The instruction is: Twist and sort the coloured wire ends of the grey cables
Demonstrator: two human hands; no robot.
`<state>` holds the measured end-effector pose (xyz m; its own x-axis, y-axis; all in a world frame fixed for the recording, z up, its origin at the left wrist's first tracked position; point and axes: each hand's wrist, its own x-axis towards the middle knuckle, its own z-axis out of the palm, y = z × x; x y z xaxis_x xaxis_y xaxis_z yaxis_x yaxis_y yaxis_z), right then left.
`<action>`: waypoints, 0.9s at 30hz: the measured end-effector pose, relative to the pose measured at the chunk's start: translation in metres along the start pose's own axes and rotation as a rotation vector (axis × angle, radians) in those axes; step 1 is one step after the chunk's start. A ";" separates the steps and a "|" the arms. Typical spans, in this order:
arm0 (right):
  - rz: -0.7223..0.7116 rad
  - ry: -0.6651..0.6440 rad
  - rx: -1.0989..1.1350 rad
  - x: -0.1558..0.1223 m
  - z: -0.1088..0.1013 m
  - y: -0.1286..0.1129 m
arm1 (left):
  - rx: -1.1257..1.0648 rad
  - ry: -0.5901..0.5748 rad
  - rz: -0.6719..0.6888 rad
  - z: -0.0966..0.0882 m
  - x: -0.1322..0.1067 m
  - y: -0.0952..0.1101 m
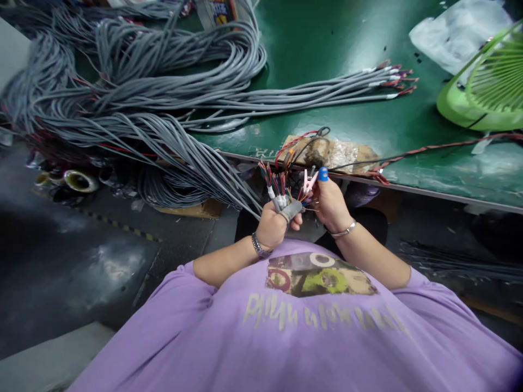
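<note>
At twelve from the right hand (333, 204), a brown slab (362, 155) squats on the near edge. Just past it, one o'clock, here's a lane: bare green table (359, 121) between slab and fanned cable tips (398, 79)! Those tips and the green fan (478, 90) at two leave only a narrow slot, opening onto bare tabletop back around twelve, a plastic bag (457, 32) crowding one o'clock. A twisted cord (433, 146) runs across at two. Nine to eleven? Walled off by grey cables (171, 92)! Between the hands, colored cable ends (281, 190) above the left hand (273, 226) and a pink clip (309, 182) jam the gap.
</note>
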<state>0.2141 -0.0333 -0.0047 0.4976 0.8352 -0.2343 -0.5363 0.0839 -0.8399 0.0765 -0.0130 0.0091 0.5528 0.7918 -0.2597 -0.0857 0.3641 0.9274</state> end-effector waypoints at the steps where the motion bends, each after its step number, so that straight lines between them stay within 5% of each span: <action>1: 0.057 -0.035 0.020 0.000 0.001 0.000 | -0.001 -0.004 0.002 0.000 0.000 -0.001; 4: 0.171 -0.078 0.102 0.002 0.004 -0.003 | -0.012 -0.009 0.002 0.000 0.001 -0.003; 27: 0.321 -0.101 0.213 -0.002 0.004 -0.011 | 0.018 0.029 0.009 -0.004 -0.007 -0.004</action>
<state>0.2167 -0.0334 0.0073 0.2182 0.8855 -0.4103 -0.7885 -0.0878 -0.6088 0.0697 -0.0183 0.0060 0.5281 0.8087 -0.2590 -0.0756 0.3485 0.9342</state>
